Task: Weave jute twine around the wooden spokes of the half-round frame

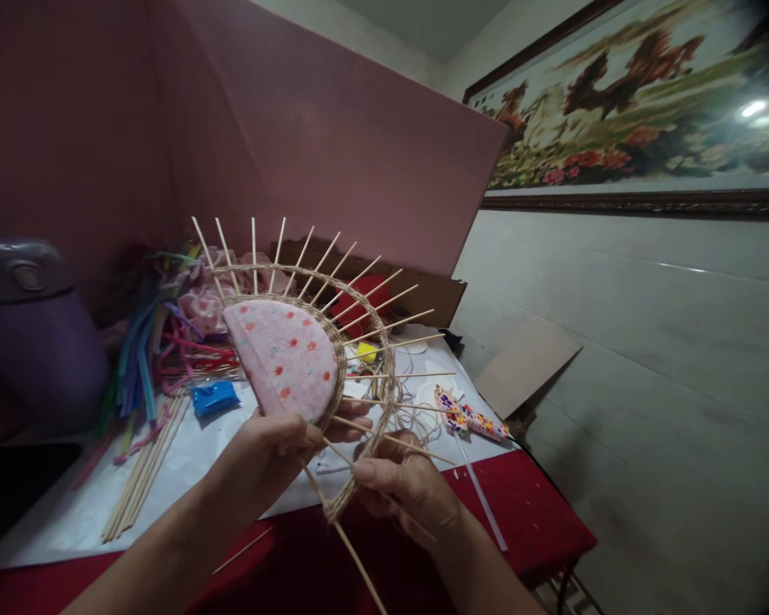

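Observation:
Held up above the table is a half-round woven craft piece (288, 346) with a pink floral fabric face. Thin wooden sticks fan out from its curved edge, and a band of braided twine (384, 342) weaves across them in an arc. My left hand (285, 440) grips the lower edge of the piece, thumb on the front and fingers behind. My right hand (403, 487) pinches the twine band near the lowest sticks; its other fingers are curled beneath. One stick at the bottom, wrapped by the band's end, points down toward me.
On the white-covered table (57, 512) lie loose wooden sticks (147, 470), a blue packet (214, 397), colourful pipe cleaners (137, 342) and a floral-wrapped item (471, 414). A red cloth (531, 504) covers the front edge. A purple appliance (32, 342) stands left; a cardboard sheet (529, 367) leans right.

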`<control>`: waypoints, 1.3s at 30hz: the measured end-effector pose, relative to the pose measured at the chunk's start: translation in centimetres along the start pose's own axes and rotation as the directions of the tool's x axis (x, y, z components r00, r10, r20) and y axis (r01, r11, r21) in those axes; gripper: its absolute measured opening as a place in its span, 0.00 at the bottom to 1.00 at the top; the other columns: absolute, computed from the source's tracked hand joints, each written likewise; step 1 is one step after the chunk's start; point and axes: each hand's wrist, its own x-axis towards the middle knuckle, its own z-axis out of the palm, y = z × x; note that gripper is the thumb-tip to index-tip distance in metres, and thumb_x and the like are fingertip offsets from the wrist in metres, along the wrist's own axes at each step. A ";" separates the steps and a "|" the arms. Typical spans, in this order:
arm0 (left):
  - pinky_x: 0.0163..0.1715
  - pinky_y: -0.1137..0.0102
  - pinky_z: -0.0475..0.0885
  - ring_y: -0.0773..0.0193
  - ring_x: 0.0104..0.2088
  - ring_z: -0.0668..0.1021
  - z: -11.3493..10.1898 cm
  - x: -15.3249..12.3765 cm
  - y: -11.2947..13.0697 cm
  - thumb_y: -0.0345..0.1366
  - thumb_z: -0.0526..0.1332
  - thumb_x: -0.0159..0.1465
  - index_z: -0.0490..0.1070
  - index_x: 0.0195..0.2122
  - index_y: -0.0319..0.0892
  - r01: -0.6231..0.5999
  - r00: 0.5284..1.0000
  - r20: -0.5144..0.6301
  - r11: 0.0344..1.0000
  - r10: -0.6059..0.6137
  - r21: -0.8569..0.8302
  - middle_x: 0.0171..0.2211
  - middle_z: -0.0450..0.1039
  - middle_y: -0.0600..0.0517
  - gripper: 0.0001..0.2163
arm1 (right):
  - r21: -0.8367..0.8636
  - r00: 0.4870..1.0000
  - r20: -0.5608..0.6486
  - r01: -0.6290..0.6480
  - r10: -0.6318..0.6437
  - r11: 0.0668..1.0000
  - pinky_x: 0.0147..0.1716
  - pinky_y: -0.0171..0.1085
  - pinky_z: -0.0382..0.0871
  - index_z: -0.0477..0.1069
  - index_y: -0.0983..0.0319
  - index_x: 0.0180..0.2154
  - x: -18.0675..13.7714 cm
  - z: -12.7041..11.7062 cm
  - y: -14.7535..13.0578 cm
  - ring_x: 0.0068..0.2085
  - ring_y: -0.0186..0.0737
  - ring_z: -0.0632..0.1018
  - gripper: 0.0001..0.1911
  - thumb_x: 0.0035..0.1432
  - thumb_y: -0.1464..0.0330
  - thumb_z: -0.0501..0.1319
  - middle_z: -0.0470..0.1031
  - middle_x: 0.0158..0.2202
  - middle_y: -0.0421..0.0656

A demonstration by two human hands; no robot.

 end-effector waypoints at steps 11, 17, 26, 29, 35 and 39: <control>0.47 0.60 0.68 0.53 0.38 0.76 0.2 0.0 0.3 0.25 0.56 0.44 0.65 0.08 0.41 -0.018 1.000 -0.012 1.000 0.018 -0.025 0.22 0.75 0.48 0.10 | -0.014 0.998 0.047 -0.030 0.030 0.999 0.12 0.25 0.46 0.74 0.65 0.29 -0.1 -1.0 0.4 0.14 0.22 0.61 0.15 0.43 0.60 0.69 0.67 0.16 0.35; 0.47 0.61 0.68 0.52 0.39 0.76 -0.1 0.2 0.1 0.25 0.56 0.44 0.66 0.09 0.40 -0.016 1.000 -0.024 0.999 0.015 -0.037 0.27 0.77 0.45 0.09 | -0.006 0.992 0.124 0.035 -0.034 0.999 0.12 0.25 0.49 0.72 0.67 0.24 0.0 -1.6 0.6 0.15 0.23 0.63 0.20 0.47 0.54 0.65 0.68 0.15 0.38; 0.35 0.66 0.71 0.62 0.25 0.74 0.9 0.1 0.4 0.25 0.58 0.42 0.63 0.08 0.42 0.003 0.999 -0.035 1.000 -0.004 -0.029 0.14 0.70 0.53 0.10 | -0.018 1.000 0.008 -0.023 0.023 1.000 0.13 0.25 0.50 0.71 0.65 0.30 0.3 -0.5 0.0 0.16 0.24 0.65 0.16 0.43 0.61 0.69 0.71 0.21 0.39; 0.37 0.64 0.69 0.58 0.28 0.75 1.0 0.1 0.3 0.25 0.58 0.41 0.62 0.07 0.43 0.011 1.000 -0.029 1.000 -0.011 -0.002 0.12 0.67 0.52 0.10 | -0.001 0.999 0.030 -0.042 0.042 0.999 0.12 0.25 0.48 0.70 0.66 0.29 0.2 -0.4 0.0 0.15 0.23 0.62 0.12 0.44 0.65 0.68 0.69 0.19 0.36; 0.42 0.63 0.69 0.55 0.34 0.76 0.3 0.1 -0.1 0.26 0.57 0.43 0.67 0.11 0.41 0.023 1.000 -0.014 0.999 -0.023 0.037 0.20 0.74 0.49 0.07 | -0.015 0.999 0.008 -0.045 0.045 0.999 0.12 0.25 0.49 0.71 0.66 0.27 0.2 -0.5 0.1 0.16 0.25 0.65 0.09 0.43 0.67 0.66 0.69 0.19 0.38; 0.37 0.66 0.71 0.58 0.29 0.76 0.4 0.2 -0.1 0.25 0.58 0.43 0.67 0.11 0.41 0.026 0.999 -0.017 1.000 -0.026 0.004 0.19 0.73 0.50 0.08 | 0.009 0.998 0.054 -0.031 0.030 0.999 0.12 0.25 0.48 0.71 0.67 0.26 0.1 -0.6 0.1 0.15 0.23 0.61 0.08 0.44 0.68 0.65 0.66 0.17 0.36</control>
